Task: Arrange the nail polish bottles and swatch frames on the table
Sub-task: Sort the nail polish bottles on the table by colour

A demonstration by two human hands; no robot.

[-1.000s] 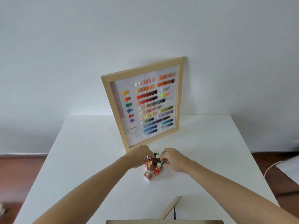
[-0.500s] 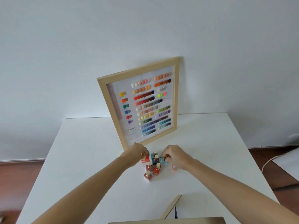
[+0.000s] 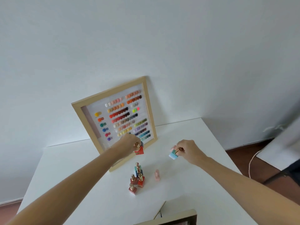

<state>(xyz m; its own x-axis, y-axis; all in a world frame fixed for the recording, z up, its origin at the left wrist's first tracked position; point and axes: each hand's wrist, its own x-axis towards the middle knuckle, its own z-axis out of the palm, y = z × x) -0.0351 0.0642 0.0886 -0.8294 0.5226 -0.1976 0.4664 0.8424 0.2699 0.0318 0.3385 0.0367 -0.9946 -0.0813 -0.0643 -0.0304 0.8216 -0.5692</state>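
- We've got both hands lifted off the white table (image 3: 68, 172), each with a nail polish bottle in it
- Left hand (image 3: 129, 144) has its fingers pinched on the gold cap of a red bottle (image 3: 139, 150), hanging in front of the lower edge of the big swatch frame (image 3: 113, 120); there's a bit of blue right behind the red that could be a second bottle, can't really tell
- Right hand (image 3: 188, 150) has its fingers closed on the gold cap of a pale blue bottle (image 3: 172, 155), tilted sideways, with something pink peeking out just behind it
- The big swatch frame stands on the table's far edge and leans back on the wall (image 3: 146, 38), turned a bit so its near corner points at us
- Still on the table around the middle: a tight cluster of bottles (image 3: 137, 178), teal and dark blue ones at the back, three reddish ones in front, all upright and touching or nearly
- A pink bottle (image 3: 157, 175) stands on its own just to the right of that cluster
- At the near edge there's the top of a second wooden frame (image 3: 170, 219) poking into view, mostly cut off
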